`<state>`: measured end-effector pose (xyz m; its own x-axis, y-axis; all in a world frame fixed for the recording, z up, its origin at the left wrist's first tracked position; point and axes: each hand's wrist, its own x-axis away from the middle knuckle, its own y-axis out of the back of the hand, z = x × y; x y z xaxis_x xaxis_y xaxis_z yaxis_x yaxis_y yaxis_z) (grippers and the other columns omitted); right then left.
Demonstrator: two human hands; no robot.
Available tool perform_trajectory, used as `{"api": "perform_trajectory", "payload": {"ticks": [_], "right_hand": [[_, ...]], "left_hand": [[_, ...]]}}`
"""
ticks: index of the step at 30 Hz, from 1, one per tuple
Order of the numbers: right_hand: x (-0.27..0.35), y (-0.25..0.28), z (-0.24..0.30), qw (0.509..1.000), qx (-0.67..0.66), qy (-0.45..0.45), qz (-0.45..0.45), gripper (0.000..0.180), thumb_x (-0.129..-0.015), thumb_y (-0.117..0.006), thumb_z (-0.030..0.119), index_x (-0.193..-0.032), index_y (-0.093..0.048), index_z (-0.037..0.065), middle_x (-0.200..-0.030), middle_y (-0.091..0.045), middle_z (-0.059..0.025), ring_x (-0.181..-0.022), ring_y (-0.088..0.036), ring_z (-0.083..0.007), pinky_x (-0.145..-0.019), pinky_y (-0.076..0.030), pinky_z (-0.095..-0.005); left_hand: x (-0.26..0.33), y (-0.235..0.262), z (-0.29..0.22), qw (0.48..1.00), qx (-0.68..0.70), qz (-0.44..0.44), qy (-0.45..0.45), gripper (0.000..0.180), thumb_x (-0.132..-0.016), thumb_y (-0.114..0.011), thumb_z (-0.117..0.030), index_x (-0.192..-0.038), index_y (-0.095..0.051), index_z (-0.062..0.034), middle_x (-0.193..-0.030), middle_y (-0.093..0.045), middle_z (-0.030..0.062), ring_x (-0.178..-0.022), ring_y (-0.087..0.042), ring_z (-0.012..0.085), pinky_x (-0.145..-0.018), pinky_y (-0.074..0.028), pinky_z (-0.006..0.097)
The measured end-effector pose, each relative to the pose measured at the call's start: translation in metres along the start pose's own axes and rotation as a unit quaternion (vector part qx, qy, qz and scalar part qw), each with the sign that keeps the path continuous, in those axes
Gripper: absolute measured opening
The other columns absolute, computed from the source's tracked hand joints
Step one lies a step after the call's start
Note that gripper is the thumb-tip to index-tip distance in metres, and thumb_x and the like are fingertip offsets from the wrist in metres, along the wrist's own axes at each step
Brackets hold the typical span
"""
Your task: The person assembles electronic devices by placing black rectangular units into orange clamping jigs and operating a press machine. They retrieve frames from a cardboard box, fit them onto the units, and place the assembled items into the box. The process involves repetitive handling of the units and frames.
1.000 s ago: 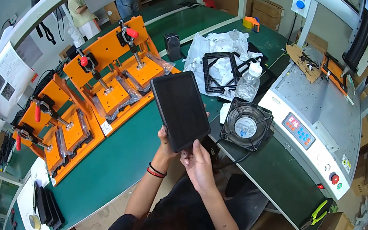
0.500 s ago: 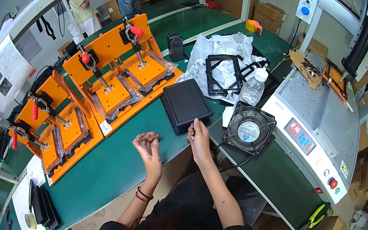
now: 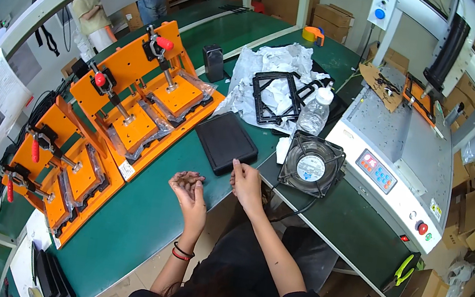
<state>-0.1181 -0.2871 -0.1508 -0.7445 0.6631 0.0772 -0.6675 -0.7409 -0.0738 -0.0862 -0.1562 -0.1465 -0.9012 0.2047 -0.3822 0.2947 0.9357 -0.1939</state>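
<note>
A flat black rectangular case lies on the green table in front of me. Close to its near right corner is my right hand, thumb and fingertips pinched together; anything between them is too small to name. My left hand is palm up to the left of it, fingers curled inward into a cup. Small brownish shapes show in that palm, but I cannot tell whether they are fingertips or small parts. Neither hand clearly touches the case.
Orange clamp fixtures with red-tipped levers stand at left. Beyond the case are a black frame on crumpled white sheeting and a clear bottle. A fan and a grey machine are at right, green-handled cutters near the edge.
The whole view has shifted slightly, moving the scene leftward. My right hand has drawn a little back from the case's near edge. My left hand stays cupped.
</note>
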Motion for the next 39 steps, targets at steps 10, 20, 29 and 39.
{"api": "perform_trajectory", "payload": {"ticks": [10, 20, 29, 39], "right_hand": [[0.154, 0.027, 0.018, 0.892, 0.118, 0.436, -0.014, 0.061, -0.083, -0.062, 0.016, -0.135, -0.035, -0.001, -0.138, -0.04, -0.0221, -0.128, -0.037, -0.0402, -0.107, -0.027, -0.0468], [0.321, 0.181, -0.079, 0.825, 0.247, -0.032, -0.507, 0.045, -0.089, -0.054, 0.018, -0.126, -0.04, -0.004, -0.118, -0.049, -0.0224, -0.115, -0.047, -0.0348, -0.104, -0.034, -0.0407], [0.469, 0.131, -0.194, 0.855, -0.054, -0.328, -0.397, 0.056, -0.1, -0.034, 0.042, -0.143, -0.031, 0.007, -0.145, -0.033, -0.0174, -0.135, -0.029, -0.0303, -0.112, -0.023, -0.0373], [0.452, 0.164, -0.117, 0.907, 0.288, -0.19, -0.243, 0.058, -0.085, -0.057, 0.019, -0.134, -0.032, 0.0, -0.127, -0.038, -0.0229, -0.12, -0.039, -0.0397, -0.105, -0.031, -0.0449]], "left_hand": [[0.075, -0.043, -0.008, 0.895, 0.319, 0.228, 0.213, 0.044, -0.098, -0.038, -0.042, -0.121, -0.044, -0.0053, -0.123, -0.049, 0.0193, -0.112, -0.05, 0.0326, -0.097, -0.041, 0.043], [0.187, -0.103, -0.031, 0.755, 0.094, 0.628, 0.165, 0.05, -0.094, -0.046, -0.019, -0.135, -0.028, 0.0032, -0.136, -0.034, 0.0186, -0.126, -0.037, 0.0307, -0.104, -0.034, 0.042], [0.19, -0.116, -0.019, 0.64, -0.001, 0.759, 0.125, 0.037, -0.093, -0.048, -0.011, -0.125, -0.038, 0.0051, -0.124, -0.043, 0.0191, -0.116, -0.046, 0.0302, -0.097, -0.039, 0.038], [0.134, -0.082, -0.006, 0.569, -0.2, 0.797, -0.023, 0.045, -0.094, -0.052, -0.019, -0.13, -0.039, 0.0052, -0.126, -0.043, 0.0295, -0.117, -0.042, 0.045, -0.098, -0.035, 0.046]]}}
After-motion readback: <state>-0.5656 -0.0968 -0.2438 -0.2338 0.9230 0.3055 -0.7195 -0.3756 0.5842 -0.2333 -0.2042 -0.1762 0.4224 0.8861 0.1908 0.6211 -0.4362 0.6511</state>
